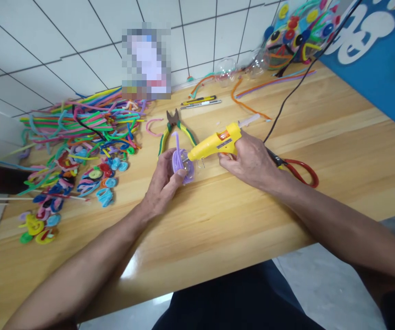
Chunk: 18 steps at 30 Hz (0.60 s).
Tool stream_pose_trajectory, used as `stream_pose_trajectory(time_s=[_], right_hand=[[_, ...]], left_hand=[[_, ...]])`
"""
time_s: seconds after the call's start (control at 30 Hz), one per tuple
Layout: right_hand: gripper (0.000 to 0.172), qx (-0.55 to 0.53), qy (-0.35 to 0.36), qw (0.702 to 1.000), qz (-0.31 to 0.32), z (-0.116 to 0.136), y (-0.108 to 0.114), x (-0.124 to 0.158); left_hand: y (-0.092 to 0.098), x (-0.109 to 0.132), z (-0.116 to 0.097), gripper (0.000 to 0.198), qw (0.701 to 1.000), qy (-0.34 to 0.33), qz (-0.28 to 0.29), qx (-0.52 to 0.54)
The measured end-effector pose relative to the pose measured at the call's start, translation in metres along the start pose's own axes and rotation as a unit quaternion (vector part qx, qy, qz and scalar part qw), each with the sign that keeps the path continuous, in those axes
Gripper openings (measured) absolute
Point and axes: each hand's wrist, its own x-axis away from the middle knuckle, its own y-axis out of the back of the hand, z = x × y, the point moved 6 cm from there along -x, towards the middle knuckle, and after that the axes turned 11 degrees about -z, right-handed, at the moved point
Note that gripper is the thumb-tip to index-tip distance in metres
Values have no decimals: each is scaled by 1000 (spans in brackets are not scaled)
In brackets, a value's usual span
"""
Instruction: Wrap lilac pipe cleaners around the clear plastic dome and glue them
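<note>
L hand pinching purple fuzzy-stem pc, mid-view. R hand gripping yel. glue gun, aimed at pc from its 2 o'clock. Pliers approx. 12 o'clock of pc; stem pile 9–10 o'clock.

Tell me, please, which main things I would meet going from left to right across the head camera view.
Heap of colourful fuzzy stems, left hand, purple coil, yellow glue gun, right hand, red-handled tool, blue board.
</note>
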Motion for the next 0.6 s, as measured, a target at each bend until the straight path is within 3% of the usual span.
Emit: stream_pose_trajectory(time_s=[0.6], right_hand=[[24,-3,-2,1000,8,0,-1,3]], left_hand=[[-3,0,-5,58,1000,23,0,20]])
